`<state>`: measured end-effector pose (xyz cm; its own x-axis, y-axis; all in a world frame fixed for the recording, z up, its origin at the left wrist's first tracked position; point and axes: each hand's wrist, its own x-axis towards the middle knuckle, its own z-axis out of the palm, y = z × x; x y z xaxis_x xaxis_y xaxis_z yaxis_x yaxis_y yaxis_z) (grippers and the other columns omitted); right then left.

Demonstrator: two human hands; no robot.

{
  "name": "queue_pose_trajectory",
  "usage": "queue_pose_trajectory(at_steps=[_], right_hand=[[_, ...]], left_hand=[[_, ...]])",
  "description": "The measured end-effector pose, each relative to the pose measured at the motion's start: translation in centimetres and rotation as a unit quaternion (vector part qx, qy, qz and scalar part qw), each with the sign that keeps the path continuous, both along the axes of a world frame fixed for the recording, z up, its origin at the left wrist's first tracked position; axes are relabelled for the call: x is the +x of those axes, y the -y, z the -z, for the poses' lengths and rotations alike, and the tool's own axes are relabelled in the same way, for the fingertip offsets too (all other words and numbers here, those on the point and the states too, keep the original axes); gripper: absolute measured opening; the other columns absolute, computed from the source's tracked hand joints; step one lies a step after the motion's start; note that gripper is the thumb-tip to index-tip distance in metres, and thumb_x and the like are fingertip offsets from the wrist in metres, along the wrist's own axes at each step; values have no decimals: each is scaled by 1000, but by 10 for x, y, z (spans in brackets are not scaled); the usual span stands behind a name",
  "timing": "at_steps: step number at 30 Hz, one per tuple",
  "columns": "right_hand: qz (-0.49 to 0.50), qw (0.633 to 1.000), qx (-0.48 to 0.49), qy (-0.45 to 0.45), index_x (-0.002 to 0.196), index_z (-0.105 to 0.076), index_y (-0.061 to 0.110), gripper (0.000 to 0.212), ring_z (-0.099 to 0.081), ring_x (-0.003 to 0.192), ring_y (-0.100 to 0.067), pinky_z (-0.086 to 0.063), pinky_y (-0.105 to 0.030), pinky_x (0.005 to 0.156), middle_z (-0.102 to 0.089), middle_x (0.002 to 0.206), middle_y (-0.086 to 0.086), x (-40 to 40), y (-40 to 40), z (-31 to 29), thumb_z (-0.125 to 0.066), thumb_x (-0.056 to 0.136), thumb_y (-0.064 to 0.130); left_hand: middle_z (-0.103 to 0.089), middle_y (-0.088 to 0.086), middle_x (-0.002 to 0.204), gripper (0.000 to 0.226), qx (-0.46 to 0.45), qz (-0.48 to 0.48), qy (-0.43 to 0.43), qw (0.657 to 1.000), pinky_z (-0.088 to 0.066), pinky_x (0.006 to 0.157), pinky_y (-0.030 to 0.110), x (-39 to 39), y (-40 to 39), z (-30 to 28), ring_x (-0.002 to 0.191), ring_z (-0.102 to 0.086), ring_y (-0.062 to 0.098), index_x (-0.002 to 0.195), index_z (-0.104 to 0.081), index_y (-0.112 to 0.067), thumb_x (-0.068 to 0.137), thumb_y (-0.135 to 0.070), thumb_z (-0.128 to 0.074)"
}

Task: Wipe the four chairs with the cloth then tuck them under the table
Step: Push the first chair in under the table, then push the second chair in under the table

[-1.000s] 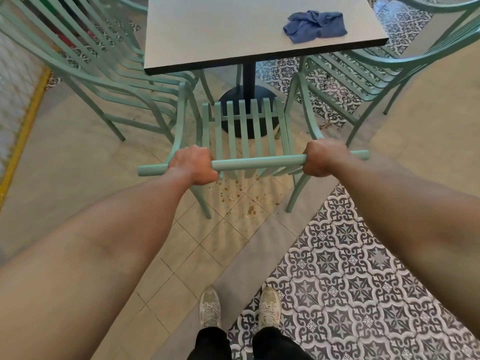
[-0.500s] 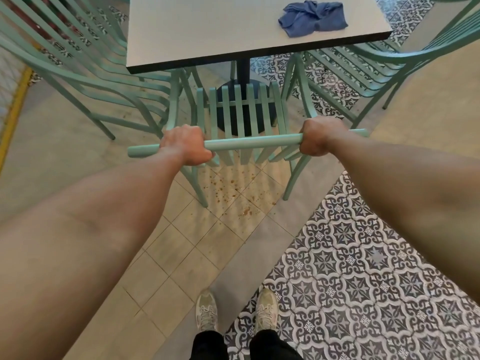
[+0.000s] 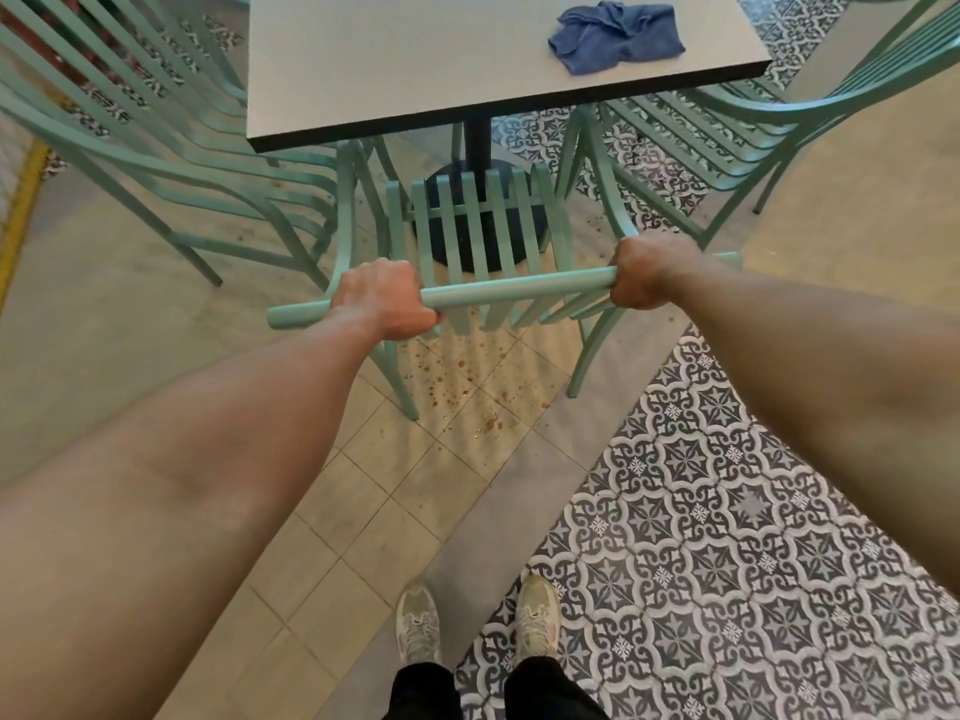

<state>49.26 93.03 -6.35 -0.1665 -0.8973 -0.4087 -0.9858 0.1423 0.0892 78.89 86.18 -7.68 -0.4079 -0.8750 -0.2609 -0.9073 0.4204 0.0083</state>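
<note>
Head view, two hands gripping one chair (image 3: 480, 226), three chairs, one cloth (image 3: 615, 36)

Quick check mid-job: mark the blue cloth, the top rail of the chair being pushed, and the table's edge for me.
blue cloth (image 3: 615, 36), head view, middle of the crumpled fabric.
top rail (image 3: 519, 291), head view, bare stretch between the two hands.
table (image 3: 415, 129), head view, dark near edge.

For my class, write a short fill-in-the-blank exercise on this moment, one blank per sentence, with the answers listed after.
1. Both hands, left hand and right hand, grip the chair's top ____.
2. The blue cloth lies on the ____.
3. The held chair is painted pale ____.
4. Brown crumbs lie on the ____ beneath the chair.

Missing words: rail; table; green; floor
</note>
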Motion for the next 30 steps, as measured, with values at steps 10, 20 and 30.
queue_pose_trajectory(at_steps=[10, 20, 30], right_hand=[[19, 999, 3, -46, 110, -63, 26, 31, -58, 78, -23, -51, -39, 78, -56, 79, 2, 7, -8, -1, -53, 81, 33], [271, 953, -93, 97, 152, -4, 17, 77, -12, 145, -36, -14, -57, 115, -9, 159, -14, 65, -141, 37, -47, 89, 33], [439, 885, 30, 152, 151, -19, 23, 72, -21, 144, -34, -14, -59, 115, -24, 157, -12, 21, -311, 28, -36, 93, 63]], left_hand=[[-59, -4, 70, 34, 0, 13, -14, 1000, -49, 60, 29, 2, -4, 0, 67, -58, 14, 101, -70, -25, 81, -51, -62], [5, 22, 161, 101, -104, 135, -65, 983, 12, 114, 61, -16, -122, 34, 148, 7, 40, 156, -4, -13, 75, -35, -59], [-21, 9, 159, 74, 143, 340, 48, 928, -19, 116, 53, -169, -216, 23, 146, -16, 29, 153, -22, -20, 93, -61, -40]])
